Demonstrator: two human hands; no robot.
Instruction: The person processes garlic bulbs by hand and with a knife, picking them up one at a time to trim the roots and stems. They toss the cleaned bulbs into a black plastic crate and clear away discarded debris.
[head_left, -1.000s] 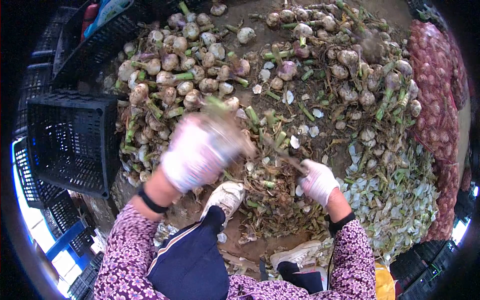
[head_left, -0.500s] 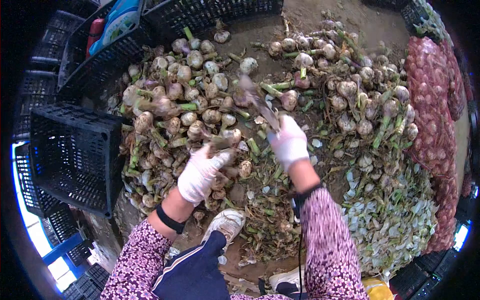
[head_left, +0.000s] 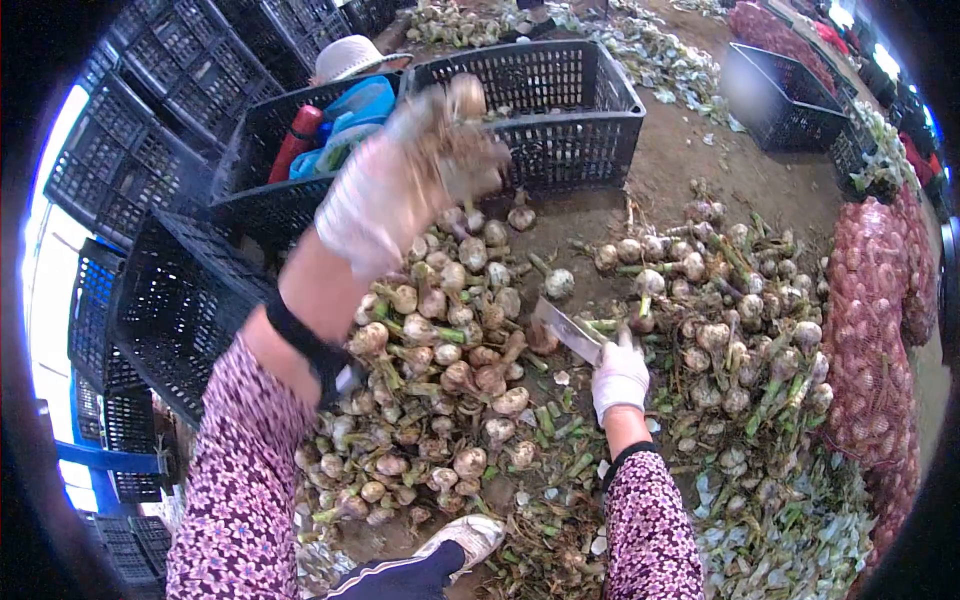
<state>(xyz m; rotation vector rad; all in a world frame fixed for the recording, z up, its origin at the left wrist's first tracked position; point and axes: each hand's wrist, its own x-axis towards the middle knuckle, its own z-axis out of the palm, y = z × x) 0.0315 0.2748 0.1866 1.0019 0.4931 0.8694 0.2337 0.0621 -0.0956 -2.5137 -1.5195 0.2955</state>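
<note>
My left hand [head_left: 375, 205], in a white glove and smeared by motion, is raised at the near side of a black plastic crate [head_left: 570, 150]. A garlic bulb [head_left: 466, 97] shows at its fingertips, overlapping the crate's near left corner in this view. Lower and to the right, my gloved right hand [head_left: 621, 380] is closed round the handle of a knife [head_left: 568, 330]. Its broad flat blade points up and left, over the ground between two garlic heaps. The left heap of garlic bulbs [head_left: 440, 465], stems and roots still on many, lies below my left forearm.
More garlic with stems [head_left: 715, 340] lies at right, beside red mesh sacks [head_left: 865, 330] full of bulbs. Another crate [head_left: 300, 130] holds a red flask [head_left: 297, 143] and blue items. A white hat [head_left: 350, 57] shows behind it. Stacked crates [head_left: 150, 120] line the left.
My left hand has risen from the left heap toward the crate with a garlic bulb. My right hand has moved slightly right and down with the knife. The view has tilted up.
</note>
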